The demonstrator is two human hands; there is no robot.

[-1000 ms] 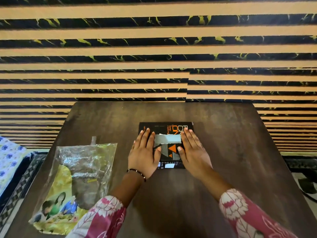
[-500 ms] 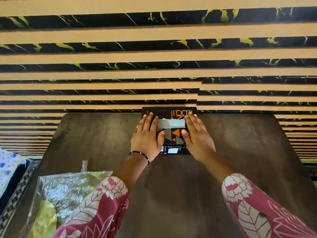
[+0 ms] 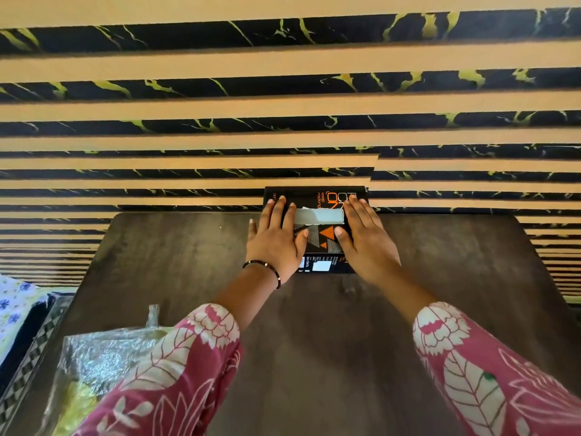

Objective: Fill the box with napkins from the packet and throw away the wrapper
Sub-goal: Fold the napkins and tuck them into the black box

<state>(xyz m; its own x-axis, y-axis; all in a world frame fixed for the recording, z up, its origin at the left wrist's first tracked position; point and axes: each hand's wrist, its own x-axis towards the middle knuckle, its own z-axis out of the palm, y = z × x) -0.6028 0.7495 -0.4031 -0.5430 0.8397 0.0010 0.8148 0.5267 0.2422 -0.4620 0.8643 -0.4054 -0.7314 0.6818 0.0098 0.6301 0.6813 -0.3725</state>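
Observation:
A black box (image 3: pixel 317 243) with orange print stands at the table's far edge, close to the striped wall. A pale napkin (image 3: pixel 319 216) shows through the slot in its top. My left hand (image 3: pixel 275 240) lies flat on the box's left side, fingers spread. My right hand (image 3: pixel 366 240) lies flat on its right side. Both palms press the box between them. The clear and yellow plastic wrapper (image 3: pixel 94 369) lies at the table's near left, partly hidden by my left sleeve.
The dark wooden table (image 3: pixel 330 341) runs up to a wall of tan and black marbled stripes (image 3: pixel 283 105). A floral cloth (image 3: pixel 15 306) and a checkered edge (image 3: pixel 34 357) sit off the table's left side.
Both hands have slid the box away from me, from the table's middle to its far edge by the wall. The wrapper now lies lower in view, under my left sleeve.

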